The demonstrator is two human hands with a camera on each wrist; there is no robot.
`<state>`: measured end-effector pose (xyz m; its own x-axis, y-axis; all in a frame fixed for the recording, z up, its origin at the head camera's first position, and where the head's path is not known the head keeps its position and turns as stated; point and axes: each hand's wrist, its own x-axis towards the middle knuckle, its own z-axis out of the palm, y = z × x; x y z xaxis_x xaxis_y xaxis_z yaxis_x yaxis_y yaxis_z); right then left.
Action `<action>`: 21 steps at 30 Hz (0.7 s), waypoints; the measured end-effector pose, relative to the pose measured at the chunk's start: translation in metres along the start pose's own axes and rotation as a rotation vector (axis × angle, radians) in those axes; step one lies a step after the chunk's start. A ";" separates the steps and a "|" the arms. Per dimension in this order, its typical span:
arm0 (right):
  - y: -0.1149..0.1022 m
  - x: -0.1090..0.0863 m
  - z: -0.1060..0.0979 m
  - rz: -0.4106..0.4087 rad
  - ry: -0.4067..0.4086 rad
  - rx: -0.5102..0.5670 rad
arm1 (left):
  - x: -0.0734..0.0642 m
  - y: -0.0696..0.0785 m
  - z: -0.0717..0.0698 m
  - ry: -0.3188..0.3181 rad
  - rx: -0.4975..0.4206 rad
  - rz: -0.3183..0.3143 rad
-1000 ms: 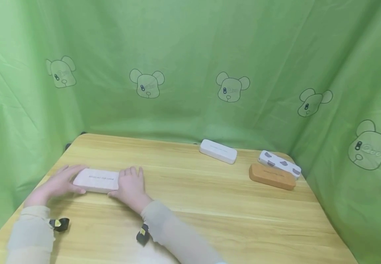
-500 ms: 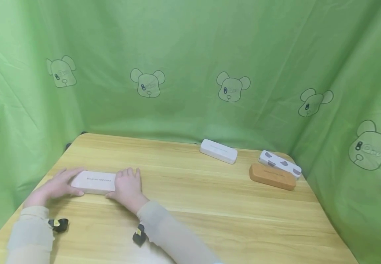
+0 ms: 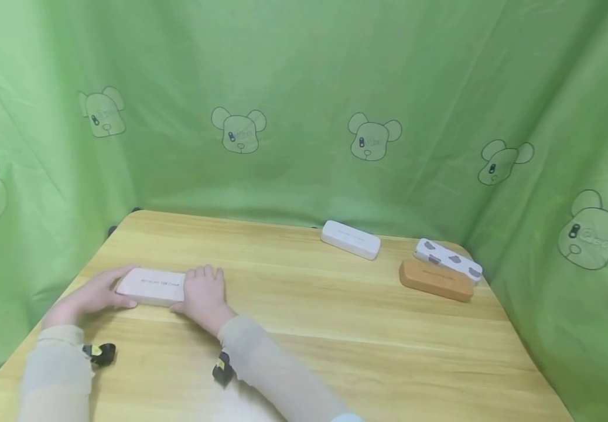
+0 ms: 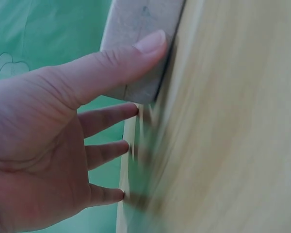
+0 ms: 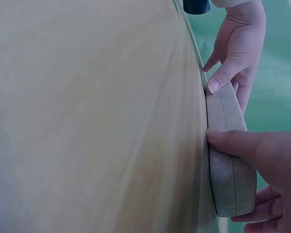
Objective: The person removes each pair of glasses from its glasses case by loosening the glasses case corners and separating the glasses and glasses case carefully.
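A pale grey glasses case with dark lettering on its lid lies at the left of the wooden table, between both hands. At its left end, the left hand grips it. The left wrist view shows that thumb against the front side of the case, with several fingers spread and their tips at the table. My right hand holds the right end, fingers over the lid and thumb at the front. A closed seam runs along the case in the right wrist view.
A white glasses case lies near the table's back edge. Farther right, a brown case lies just in front of a white case with grey patches. Green curtains enclose the back and sides of the table.
The pale grey case has shifted slightly left together with both hands. Their grip looks the same. The head view has tilted a little, and the other cases stay in place.
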<state>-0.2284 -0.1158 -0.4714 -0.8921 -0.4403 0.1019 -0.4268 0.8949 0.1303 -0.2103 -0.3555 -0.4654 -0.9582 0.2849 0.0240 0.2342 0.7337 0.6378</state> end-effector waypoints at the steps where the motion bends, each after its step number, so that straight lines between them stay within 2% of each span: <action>1: 0.000 0.000 0.000 0.001 -0.002 -0.001 | 0.000 0.001 0.000 -0.002 -0.011 -0.008; 9: 0.000 -0.001 -0.003 0.009 -0.004 0.023 | -0.004 0.000 0.008 0.041 -0.060 -0.025; 11: 0.000 -0.001 -0.003 0.008 -0.004 0.028 | -0.006 0.000 0.011 0.057 -0.056 -0.060; 18: 0.002 0.001 -0.004 0.001 -0.018 0.024 | -0.011 -0.001 0.020 0.069 0.045 -0.204; 21: 0.002 0.003 -0.003 -0.001 -0.019 0.010 | -0.011 -0.003 0.023 0.075 0.035 -0.239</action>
<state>-0.2316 -0.1152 -0.4677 -0.8944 -0.4394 0.0834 -0.4288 0.8954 0.1200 -0.1969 -0.3464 -0.4852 -0.9963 0.0553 -0.0664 0.0039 0.7960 0.6053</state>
